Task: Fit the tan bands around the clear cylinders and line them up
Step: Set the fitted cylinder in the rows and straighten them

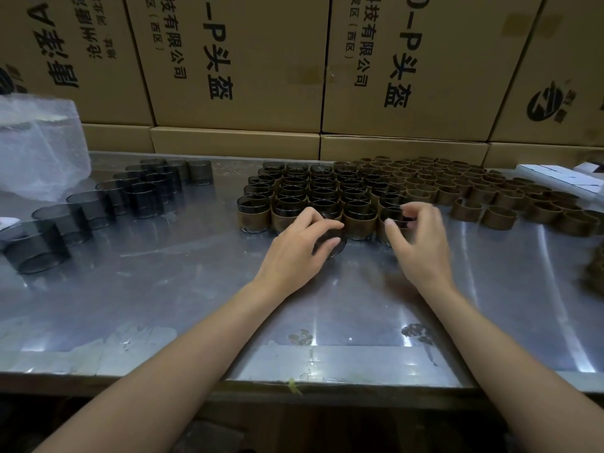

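Shiny metal tabletop [183, 308], scuffed and throwing back the light, and right behind it a wall of stacked cardboard boxes [235, 60] printed with dark characters. Far left, a crumpled clear plastic bag [39, 145] sits by the back edge. In front of it, bare clear cylinders [137, 194] stand in loose diagonal rows. Centre stage, the banded cylinders [310, 194] are packed tight in a block, each wearing its tan sleeve. To the right, loose tan bands [474, 191] sprawl across the surface towards a white box [562, 178] at the edge. Now the hands: the left hand [294, 246] has its grip curled round a dark cylinder [333, 243] at the front of the block, and the right hand [415, 237] pinches the rim of the front-row cylinder [394, 220] just beside it.
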A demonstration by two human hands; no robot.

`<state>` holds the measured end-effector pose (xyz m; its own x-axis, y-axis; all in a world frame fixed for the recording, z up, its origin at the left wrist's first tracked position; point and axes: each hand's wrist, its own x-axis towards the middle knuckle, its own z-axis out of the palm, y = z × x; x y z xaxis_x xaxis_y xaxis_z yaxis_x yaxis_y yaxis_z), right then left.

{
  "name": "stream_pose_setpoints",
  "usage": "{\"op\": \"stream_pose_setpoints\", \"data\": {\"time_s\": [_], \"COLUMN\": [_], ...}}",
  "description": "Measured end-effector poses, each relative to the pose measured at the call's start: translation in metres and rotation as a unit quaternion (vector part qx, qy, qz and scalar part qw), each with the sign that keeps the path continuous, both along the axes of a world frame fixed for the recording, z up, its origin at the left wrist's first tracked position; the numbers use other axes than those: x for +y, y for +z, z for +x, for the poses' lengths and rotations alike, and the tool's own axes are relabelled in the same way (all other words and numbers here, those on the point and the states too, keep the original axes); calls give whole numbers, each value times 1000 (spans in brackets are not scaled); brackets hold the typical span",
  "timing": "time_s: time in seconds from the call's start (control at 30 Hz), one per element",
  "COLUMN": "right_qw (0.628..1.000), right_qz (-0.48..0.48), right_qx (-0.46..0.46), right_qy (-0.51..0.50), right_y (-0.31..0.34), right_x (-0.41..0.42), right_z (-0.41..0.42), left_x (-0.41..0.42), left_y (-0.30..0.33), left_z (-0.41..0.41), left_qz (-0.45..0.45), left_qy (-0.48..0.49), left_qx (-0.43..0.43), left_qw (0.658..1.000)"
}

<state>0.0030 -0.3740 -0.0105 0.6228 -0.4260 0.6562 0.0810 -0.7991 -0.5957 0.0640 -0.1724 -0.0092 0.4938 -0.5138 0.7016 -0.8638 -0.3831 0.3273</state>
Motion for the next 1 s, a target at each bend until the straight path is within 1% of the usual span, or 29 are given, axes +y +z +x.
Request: {"op": "stream_pose_setpoints", "data": {"time_s": [0.07, 0.13, 0.2, 0.27, 0.4, 0.5, 0.6, 0.67, 0.73, 0.87, 0.93, 1.0], "right_qw": [995, 980, 962, 956, 959, 964, 978, 981, 978, 970, 968, 969], "right_qz": [-75, -141, -189, -207, -216, -218, -170, -159, -176, -182, -176, -172], "right_qx": [14, 80, 139, 158, 141, 109, 63, 46, 53, 113, 133, 131], "right_qy": [57, 114, 139, 138, 120, 110, 106, 99, 100, 113, 117, 124], "right_y": [3, 4, 4, 5, 6, 6, 9, 9, 9, 4, 2, 3], "right_x": [8, 17, 21, 22, 23, 25, 29, 32, 33, 29, 27, 26], "right_z": [-4, -8, -9, -10, -12, -14, -17, -17, -16, -11, -9, -9], "left_x": [0, -1, -1, -1, -3, -2, -1, 0, -1, -4, -4, -4], "left_y": [1, 1, 1, 2, 3, 3, 4, 2, 0, -1, -1, -1], "left_z": [0, -1, -2, -3, -5, -4, -3, -4, -4, -1, -1, 0], "left_qz": [-16, -22, -24, -22, -3, 4, 16, 33, 52, 101, 102, 91], "left_qy": [1, -7, -16, -22, -15, -7, 17, 20, 23, 30, 30, 29], "left_qx": [11, 14, 13, 15, 50, 78, 98, 99, 101, 134, 140, 147], "left_qw": [1000, 1000, 999, 999, 999, 997, 995, 994, 993, 985, 984, 985]}}
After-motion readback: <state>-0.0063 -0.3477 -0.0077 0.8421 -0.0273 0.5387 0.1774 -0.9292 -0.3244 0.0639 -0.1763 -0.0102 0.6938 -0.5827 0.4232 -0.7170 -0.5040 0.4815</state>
